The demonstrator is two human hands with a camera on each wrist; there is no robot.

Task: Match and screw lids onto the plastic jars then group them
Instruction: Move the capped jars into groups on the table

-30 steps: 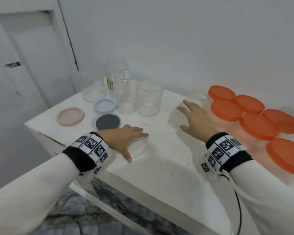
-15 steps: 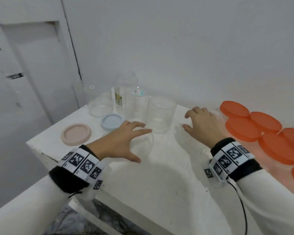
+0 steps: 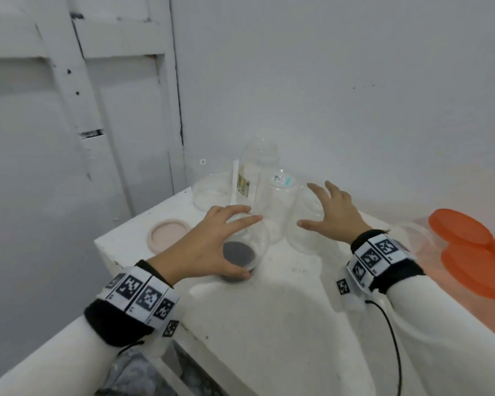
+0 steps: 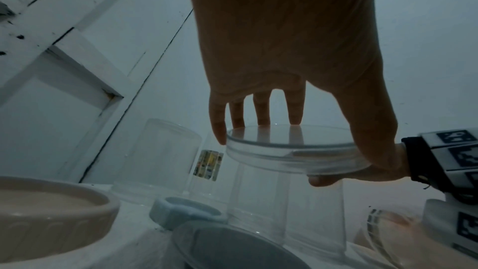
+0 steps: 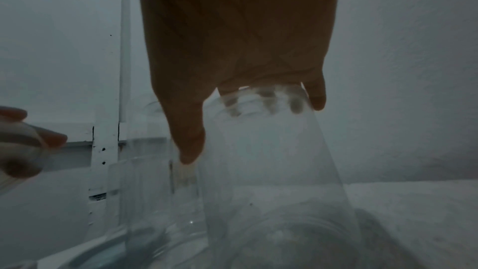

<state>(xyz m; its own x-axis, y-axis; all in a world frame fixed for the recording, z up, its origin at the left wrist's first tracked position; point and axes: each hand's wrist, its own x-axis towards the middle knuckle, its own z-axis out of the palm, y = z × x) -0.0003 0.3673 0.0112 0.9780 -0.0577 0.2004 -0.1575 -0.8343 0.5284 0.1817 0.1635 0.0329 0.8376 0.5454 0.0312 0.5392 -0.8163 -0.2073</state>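
My left hand [image 3: 253, 245] holds a clear lid [image 3: 256, 238] by its rim, thumb near and fingers far, a little above a dark grey lid [image 3: 236, 252] on the table. In the left wrist view the clear lid [image 4: 294, 148] hangs level over the grey lid [image 4: 232, 249]. My right hand [image 3: 309, 204] spreads over the top of a clear open jar [image 3: 306, 232]. In the right wrist view the thumb lies on this jar's [image 5: 271, 181] near side and the fingers show through its far wall. More clear jars [image 3: 280, 201] stand just behind.
A pink lid [image 3: 166, 234] and a pale blue lid [image 4: 186, 214] lie at the left of the white table [image 3: 269, 324]. Jars capped with orange lids [image 3: 463, 227] crowd the right side. A wall and door frame close off the back and left.
My left hand lifted the clear lid off the table and carried it back over the grey lid. My right hand left the jar by the orange lids and moved left onto the middle clear jar.
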